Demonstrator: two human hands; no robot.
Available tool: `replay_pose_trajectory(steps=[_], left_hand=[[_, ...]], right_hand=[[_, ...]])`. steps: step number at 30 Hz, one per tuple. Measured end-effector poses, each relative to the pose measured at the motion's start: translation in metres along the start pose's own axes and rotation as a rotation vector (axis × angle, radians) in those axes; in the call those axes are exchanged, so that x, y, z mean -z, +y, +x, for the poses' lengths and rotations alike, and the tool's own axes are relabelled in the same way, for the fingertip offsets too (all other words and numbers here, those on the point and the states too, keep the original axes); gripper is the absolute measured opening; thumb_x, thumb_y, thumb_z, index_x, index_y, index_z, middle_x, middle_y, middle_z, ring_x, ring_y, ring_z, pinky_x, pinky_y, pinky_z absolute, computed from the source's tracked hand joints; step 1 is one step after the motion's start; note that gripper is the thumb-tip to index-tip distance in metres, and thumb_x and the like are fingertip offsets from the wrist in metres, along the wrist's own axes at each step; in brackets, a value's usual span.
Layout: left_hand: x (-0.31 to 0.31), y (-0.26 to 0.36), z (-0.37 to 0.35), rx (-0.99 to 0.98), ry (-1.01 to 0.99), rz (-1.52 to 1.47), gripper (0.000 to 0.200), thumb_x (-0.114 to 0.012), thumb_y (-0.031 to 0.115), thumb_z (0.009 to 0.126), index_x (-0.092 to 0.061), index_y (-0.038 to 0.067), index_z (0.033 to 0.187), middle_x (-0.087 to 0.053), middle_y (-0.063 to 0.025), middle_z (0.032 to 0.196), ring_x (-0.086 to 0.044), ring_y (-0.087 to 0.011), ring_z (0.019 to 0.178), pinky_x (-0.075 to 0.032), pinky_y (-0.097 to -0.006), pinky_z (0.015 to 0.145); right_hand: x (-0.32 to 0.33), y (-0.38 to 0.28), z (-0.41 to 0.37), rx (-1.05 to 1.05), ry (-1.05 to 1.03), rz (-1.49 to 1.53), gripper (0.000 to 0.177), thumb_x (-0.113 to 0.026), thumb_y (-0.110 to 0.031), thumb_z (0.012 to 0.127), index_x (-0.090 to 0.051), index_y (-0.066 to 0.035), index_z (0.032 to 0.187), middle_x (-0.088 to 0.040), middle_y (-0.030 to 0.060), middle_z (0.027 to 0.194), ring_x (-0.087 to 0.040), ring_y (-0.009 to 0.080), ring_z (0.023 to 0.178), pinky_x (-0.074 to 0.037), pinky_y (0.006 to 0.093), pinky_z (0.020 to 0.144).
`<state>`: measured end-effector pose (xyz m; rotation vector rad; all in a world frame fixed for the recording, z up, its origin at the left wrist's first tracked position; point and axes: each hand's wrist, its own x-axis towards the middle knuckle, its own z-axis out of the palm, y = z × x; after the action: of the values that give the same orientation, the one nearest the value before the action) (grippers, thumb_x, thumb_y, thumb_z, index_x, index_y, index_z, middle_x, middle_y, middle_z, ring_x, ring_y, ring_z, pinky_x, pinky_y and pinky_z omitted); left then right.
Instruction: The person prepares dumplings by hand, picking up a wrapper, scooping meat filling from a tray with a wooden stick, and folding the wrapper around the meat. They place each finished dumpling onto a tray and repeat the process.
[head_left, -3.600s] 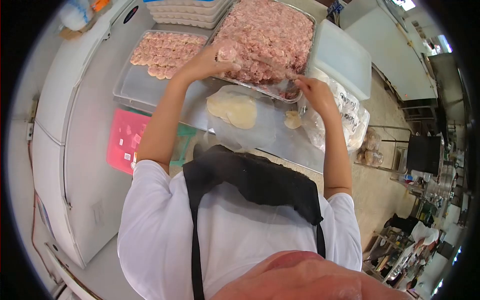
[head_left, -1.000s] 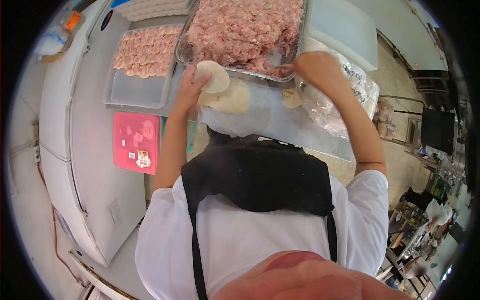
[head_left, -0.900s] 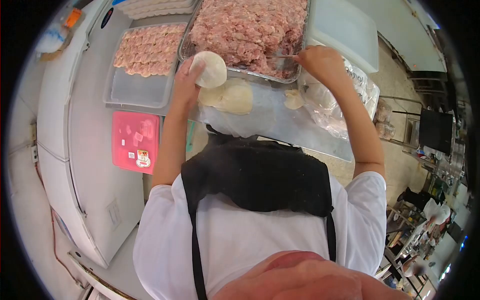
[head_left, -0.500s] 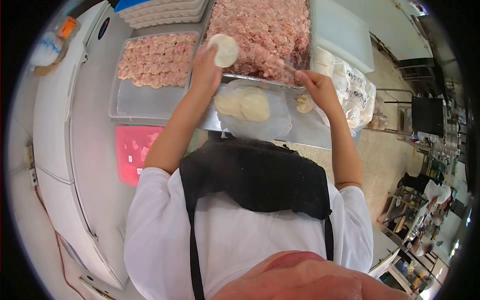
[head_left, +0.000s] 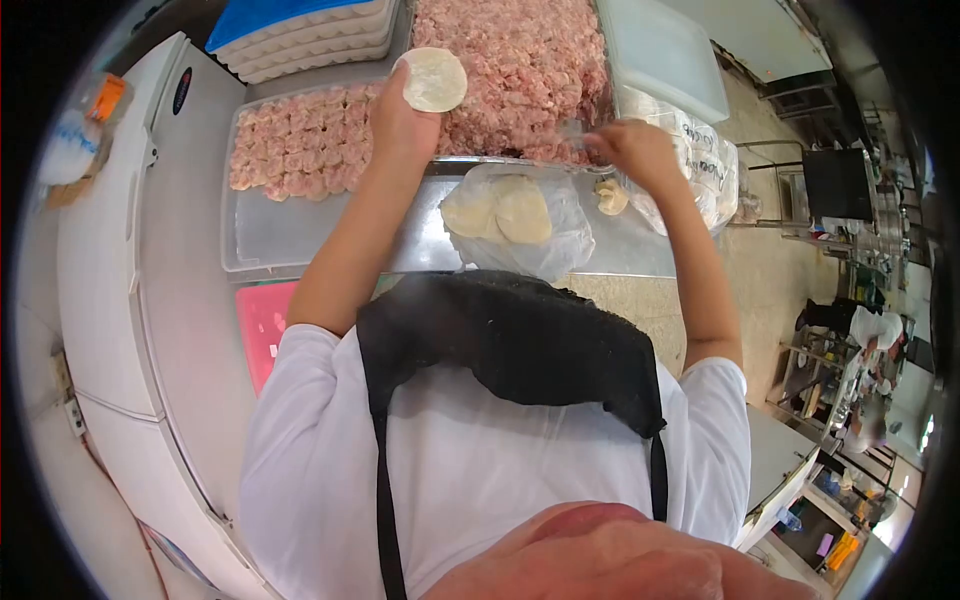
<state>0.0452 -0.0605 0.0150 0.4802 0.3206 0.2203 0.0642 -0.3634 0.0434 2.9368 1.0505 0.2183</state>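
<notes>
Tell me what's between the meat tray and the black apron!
In the head view, pale round wrappers on clear plastic lie there on the metal table, with a small crumpled pale piece off to the right.

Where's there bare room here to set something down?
The near end of the plastic tray, bordered by dumplings, is bare. So is some metal table between the plastic sheet and right forearm. It's crowded around the meat pan, beside the wrapped packs.
</notes>
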Motion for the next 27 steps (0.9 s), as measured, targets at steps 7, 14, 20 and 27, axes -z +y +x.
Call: replay_pose_trajectory(steps=[7, 14, 20, 27], left_hand=[[0.032, 0.007, -0.004, -0.126, -0.02, 0.084, 0.03, -0.048, 0.001, 0.092, -0.048, -0.004, 0.121, -0.057, -0.0162, 0.119, -0.057, -0.0278, 0.111, -0.049, -0.0395, 0.094], [0.02, -0.034, -0.016, 0.26, -0.076, -0.146, 0.035, -0.037, 0.02, 0.099, -0.045, -0.003, 0.123, -0.054, -0.0158, 0.121, -0.052, -0.0315, 0.115, -0.044, -0.0468, 0.098], [-0.021, -0.031, -0.014, 0.35, 0.012, -0.217, 0.051, -0.031, 0.041, 0.099, -0.04, 0.003, 0.131, -0.048, -0.0197, 0.127, -0.046, -0.0337, 0.117, -0.033, -0.053, 0.104], [0.001, -0.025, -0.012, 0.144, -0.021, -0.146, 0.067, -0.036, 0.048, 0.095, -0.035, -0.006, 0.134, -0.043, -0.0172, 0.137, -0.039, -0.0321, 0.129, -0.025, -0.0478, 0.112]], right_hand=[[-0.005, -0.02, -0.001, -0.164, -0.38, 0.285, 0.041, -0.051, -0.04, 0.093, -0.069, -0.005, 0.079, -0.063, 0.0151, 0.067, -0.062, 0.0312, 0.068, -0.047, 0.0419, 0.062], [0.041, -0.058, 0.014, -0.457, -0.209, 0.967, 0.036, -0.058, -0.034, 0.094, -0.068, 0.0, 0.099, -0.046, -0.001, 0.063, -0.044, 0.0074, 0.062, -0.039, 0.026, 0.057], [-0.016, -0.052, 0.006, -0.023, 0.238, 0.621, 0.03, -0.061, -0.025, 0.091, -0.065, -0.007, 0.114, -0.062, 0.0081, 0.076, -0.055, 0.0216, 0.063, -0.045, 0.0329, 0.062], [0.027, -0.005, 0.002, -0.185, -0.39, -0.041, 0.036, -0.053, -0.037, 0.092, -0.071, -0.007, 0.093, -0.066, 0.0164, 0.079, -0.064, 0.0321, 0.078, -0.048, 0.0433, 0.07]])
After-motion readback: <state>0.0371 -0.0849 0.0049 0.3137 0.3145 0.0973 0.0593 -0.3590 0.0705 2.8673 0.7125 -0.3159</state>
